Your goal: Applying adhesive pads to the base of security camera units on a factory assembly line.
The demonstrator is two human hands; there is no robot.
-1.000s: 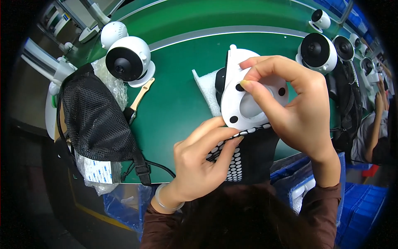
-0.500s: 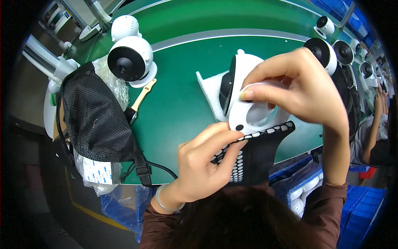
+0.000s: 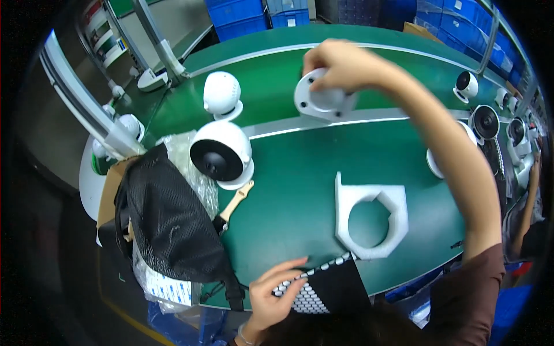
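Note:
My right hand (image 3: 337, 63), blurred and closed, grips a white camera (image 3: 326, 99) over the far metal strip of the bench. Its flat round base faces me, with a few small black round pads on it. Whether it touches the surface I cannot tell. At the near edge, my left hand (image 3: 274, 297) pinches a black sheet (image 3: 341, 285) with rows of white round spots, thumb on top and fingers behind its upper edge. Beyond the sheet lies a white foam holder (image 3: 398, 222) with a round hole and nothing in it.
To the left stand two white cameras (image 3: 219, 155), a wooden-handled brush (image 3: 238, 199) and a black mesh bag (image 3: 173, 219) on clear plastic wrap. More cameras (image 3: 485, 122) line the right side, near another person's arm (image 3: 534, 184). Blue crates (image 3: 236, 20) stand behind the green bench.
My right hand has carried the camera out of the foam holder, up and away to the far strip. My left hand stays on the black sheet. The whole view has tilted farther out.

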